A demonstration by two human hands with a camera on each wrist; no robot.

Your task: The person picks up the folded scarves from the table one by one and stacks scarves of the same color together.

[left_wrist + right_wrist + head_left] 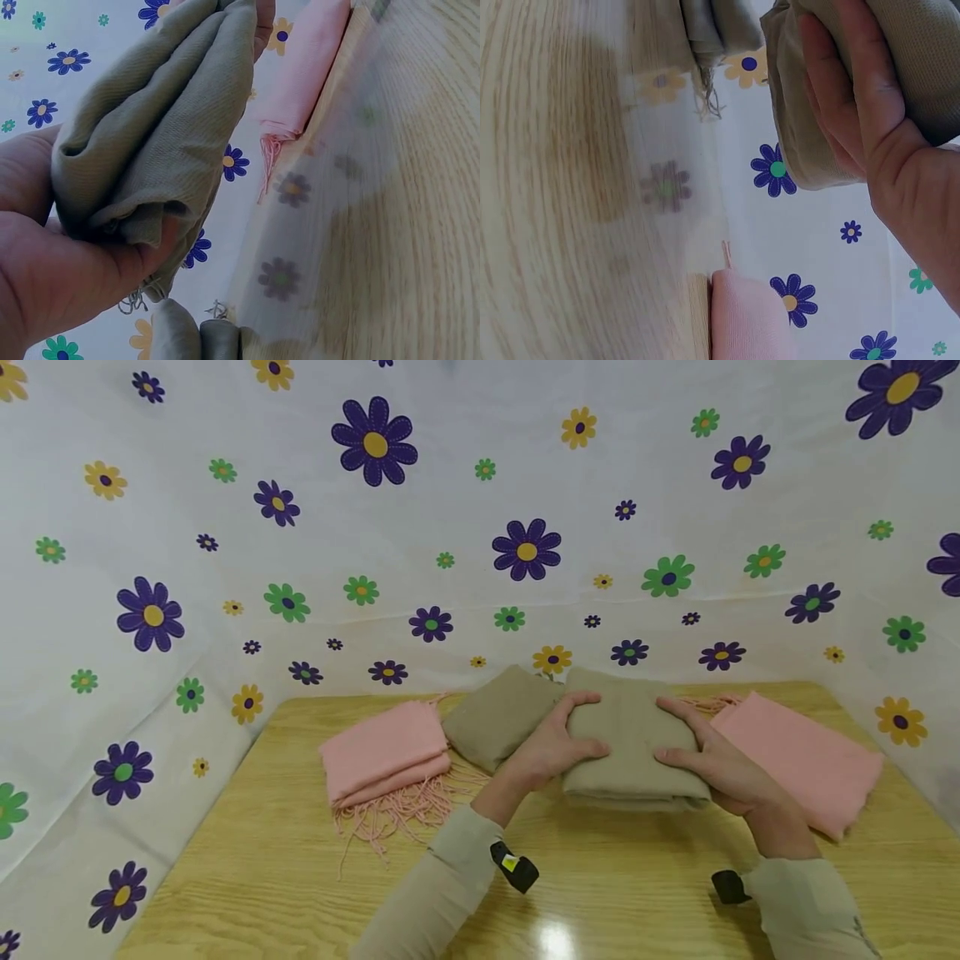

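A folded khaki scarf (pixel 630 735) is held up between both hands, clear of the table in both wrist views. My left hand (pixel 551 750) grips its left side, thumb on the face towards me and fingers underneath. On the opposite side my right hand (pixel 723 767) holds the edge in the same way. The left wrist view shows the scarf's stacked folds (pixel 169 142) and a bit of fringe below. Just left of it, a second folded khaki scarf (pixel 498 714) lies on the table, partly behind my left hand.
On the left of the wooden table (pixel 600 877) lies a folded pink scarf (pixel 386 752) with its fringe spread towards me. Another folded pink scarf (pixel 802 764) lies on the right, beside my right hand. A white flower-patterned cloth (pixel 442 510) stands behind and along the sides.
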